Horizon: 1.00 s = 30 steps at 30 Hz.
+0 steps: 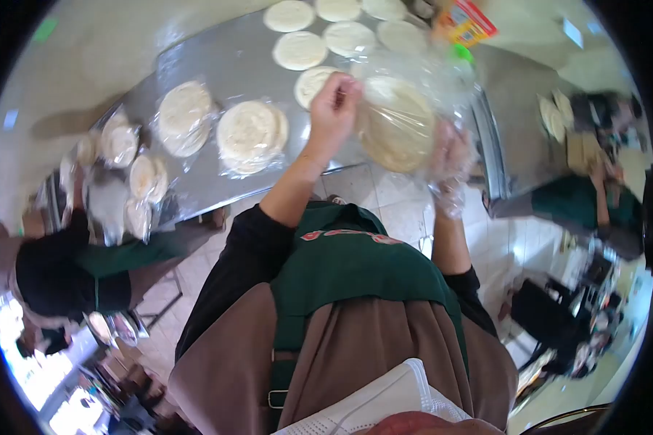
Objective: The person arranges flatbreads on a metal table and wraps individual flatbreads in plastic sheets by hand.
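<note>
A clear plastic bag with a stack of round flatbreads (pixel 397 125) hangs upright between my hands, above the table's near edge. My right hand (pixel 453 152), in a clear plastic glove, holds the bag at its right side. My left hand (pixel 336 101) is bare and closed at the bag's upper left; its fingertips are pinched, and what they grip is too small to make out. Behind the hands, loose flatbreads (pixel 300 51) lie in rows on the metal table (pixel 218 54). To the left, two bagged stacks (pixel 252 136) rest on the same table.
More bagged flatbreads (pixel 149 177) lie at the table's left end, beside a co-worker (pixel 72 268) in dark clothes. A red and yellow packet (pixel 466 23) is at the back right. Another co-worker (pixel 569 206) stands at the right by a second table (pixel 519 109).
</note>
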Motion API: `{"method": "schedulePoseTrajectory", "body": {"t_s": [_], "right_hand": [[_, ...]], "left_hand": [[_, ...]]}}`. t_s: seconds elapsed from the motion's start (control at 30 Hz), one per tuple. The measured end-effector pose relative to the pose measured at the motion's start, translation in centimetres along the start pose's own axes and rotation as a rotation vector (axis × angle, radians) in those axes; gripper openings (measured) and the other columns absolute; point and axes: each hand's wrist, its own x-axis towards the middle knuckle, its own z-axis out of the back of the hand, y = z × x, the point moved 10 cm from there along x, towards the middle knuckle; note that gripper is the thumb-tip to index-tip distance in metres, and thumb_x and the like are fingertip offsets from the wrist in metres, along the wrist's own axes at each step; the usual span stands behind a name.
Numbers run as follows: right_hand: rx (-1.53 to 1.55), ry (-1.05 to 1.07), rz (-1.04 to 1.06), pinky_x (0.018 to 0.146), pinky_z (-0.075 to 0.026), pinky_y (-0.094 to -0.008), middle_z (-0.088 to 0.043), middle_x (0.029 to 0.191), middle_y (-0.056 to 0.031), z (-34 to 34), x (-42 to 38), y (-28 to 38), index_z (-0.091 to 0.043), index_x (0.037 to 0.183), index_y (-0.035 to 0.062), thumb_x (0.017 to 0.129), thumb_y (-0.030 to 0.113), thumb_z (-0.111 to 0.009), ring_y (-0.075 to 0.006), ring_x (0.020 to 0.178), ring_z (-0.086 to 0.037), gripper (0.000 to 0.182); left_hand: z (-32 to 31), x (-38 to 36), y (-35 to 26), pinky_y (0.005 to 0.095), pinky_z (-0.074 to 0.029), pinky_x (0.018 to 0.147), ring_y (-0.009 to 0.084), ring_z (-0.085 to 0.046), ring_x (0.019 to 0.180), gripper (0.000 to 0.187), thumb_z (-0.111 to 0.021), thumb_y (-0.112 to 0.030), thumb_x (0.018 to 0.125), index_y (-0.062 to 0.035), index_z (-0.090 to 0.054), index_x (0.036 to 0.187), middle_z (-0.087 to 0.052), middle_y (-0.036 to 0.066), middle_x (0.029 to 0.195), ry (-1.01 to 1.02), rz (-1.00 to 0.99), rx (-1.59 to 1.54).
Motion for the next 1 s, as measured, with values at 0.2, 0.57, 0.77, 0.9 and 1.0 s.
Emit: {"method": "schedulePoseTrajectory", "body": {"t_s": [0.2,0.57,0.77,0.9,1.0], "right_hand": [[0.098,0.090,-0.137,0.076,-0.047,-0.0367,-0.064,0.095,-0.0224,-1.7,0.7,-3.5,-0.062,0.101,-0.0073,0.097,0.022,-0.041,-0.0272,0.086,-0.062,0.037],[0.362,0.349,-0.136,0.070,-0.044,-0.0385,-0.064,0.089,-0.0192,-8.5,3.9,2.6,-0.060,0.102,-0.0074,0.096,0.029,-0.040,-0.0261,0.078,-0.058,0.042],[0.735,0.574,-0.174,0.072,-0.045,-0.0334,-0.064,0.091,-0.0148,-11.2,5.2,9.0,-0.061,0.101,-0.0070,0.096,0.027,-0.041,-0.0213,0.080,-0.058,0.040],[0.766,0.609,0.028,0.073,-0.044,-0.0349,-0.064,0.090,-0.0150,-12.7,5.2,12.8,-0.063,0.098,-0.0060,0.096,0.024,-0.040,-0.0231,0.080,-0.058,0.037],[0.711,0.491,0.427,0.075,-0.044,-0.0356,-0.063,0.087,-0.0152,-11.8,5.5,16.5,-0.063,0.096,-0.0057,0.096,0.020,-0.041,-0.0263,0.082,-0.058,0.034]], "left_hand": [[2.4,0.2,2.9,0.0330,-0.052,0.051,0.0189,-0.060,0.058,0.009,-0.042,-0.010,0.095,-0.0069,-0.046,0.103,-0.055,0.007,0.069,0.179,0.531,-0.345],[17.4,-0.9,-4.5,0.0328,-0.041,0.052,0.0154,-0.049,0.055,0.022,-0.045,-0.026,0.096,-0.0053,-0.050,0.097,-0.050,0.004,0.061,-0.201,0.070,0.623],[19.7,-6.5,-5.1,0.0271,-0.043,0.059,0.0093,-0.048,0.062,0.023,-0.049,-0.026,0.095,-0.0030,-0.055,0.096,-0.052,0.001,0.066,-0.240,0.096,0.403],[19.2,-8.2,-3.0,0.0241,-0.046,0.067,0.0088,-0.052,0.072,0.027,-0.048,-0.025,0.096,-0.0014,-0.056,0.108,-0.056,0.001,0.082,-0.143,0.063,0.102],[19.9,-9.4,-3.0,0.0238,-0.046,0.071,0.0071,-0.052,0.080,0.029,-0.056,-0.023,0.092,-0.0034,-0.055,0.114,-0.056,0.000,0.090,-0.125,0.121,-0.017]]}}
